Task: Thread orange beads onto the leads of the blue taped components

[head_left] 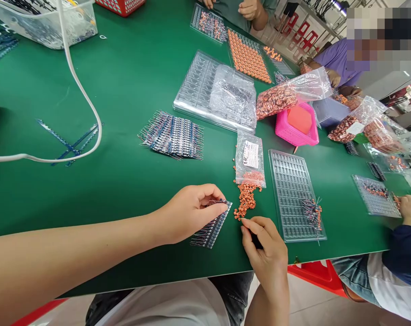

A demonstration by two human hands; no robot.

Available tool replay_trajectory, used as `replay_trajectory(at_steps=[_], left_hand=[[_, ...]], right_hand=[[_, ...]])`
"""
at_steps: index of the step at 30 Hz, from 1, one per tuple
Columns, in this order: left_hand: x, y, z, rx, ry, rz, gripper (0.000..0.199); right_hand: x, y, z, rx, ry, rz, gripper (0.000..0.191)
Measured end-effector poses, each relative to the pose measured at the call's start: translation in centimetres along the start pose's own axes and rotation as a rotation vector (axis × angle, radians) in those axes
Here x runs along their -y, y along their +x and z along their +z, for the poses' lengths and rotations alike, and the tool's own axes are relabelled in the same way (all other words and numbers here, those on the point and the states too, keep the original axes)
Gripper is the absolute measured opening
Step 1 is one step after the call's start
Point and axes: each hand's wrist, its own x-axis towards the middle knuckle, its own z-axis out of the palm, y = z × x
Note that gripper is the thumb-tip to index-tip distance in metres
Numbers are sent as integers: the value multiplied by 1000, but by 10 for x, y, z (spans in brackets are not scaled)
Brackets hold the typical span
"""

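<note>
Left hand (190,212) pinching the component strip (210,234), just left of the orange bead pile (246,198), long axis slanting toward it; right hand (269,246) nearer, fingertips at the pile's near edge, bead gripped or not, can't tell.

Your tabletop (130,59) is plain deep green, setting off the bright orange beads (246,197) in front of you and the clear bag (250,171) behind them, its white label (251,154) marked in black. The strip (215,230) before you is dark with pale rows — the fanned stack (178,136) farther off wears bands of blue, black and silvery white — and you have a hot-pink basket (297,136), a white cable (99,129) and a colourless, grid-patterned tray (288,194) around you.
</note>
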Motion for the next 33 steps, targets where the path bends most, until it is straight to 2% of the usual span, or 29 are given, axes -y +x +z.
replay_trajectory(at_steps=[7, 13, 19, 21, 25, 29, 33], left_hand=[[-1, 0, 0, -3, 9, 26, 17], [2, 0, 1, -5, 12, 38, 17], [3, -1, 1, 3, 57, 70, 15], [2, -4, 1, 19, 71, 68, 17], [0, -15, 6, 70, 70, 115, 17], [-1, -26, 10, 116, 86, 186, 11], [2, -31, 12, 155, 95, 208, 11]], right_hand=[[1, 1, 2, 23, -42, -39, 27], [4, 7, 0, 63, -60, 35, 17], [7, 14, 6, 41, -11, 100, 10], [12, 13, 6, -7, 70, 173, 9], [25, 9, 5, -101, 373, 324, 9], [33, 6, 12, -170, 587, 331, 9], [34, 4, 20, -255, 645, 332, 6]])
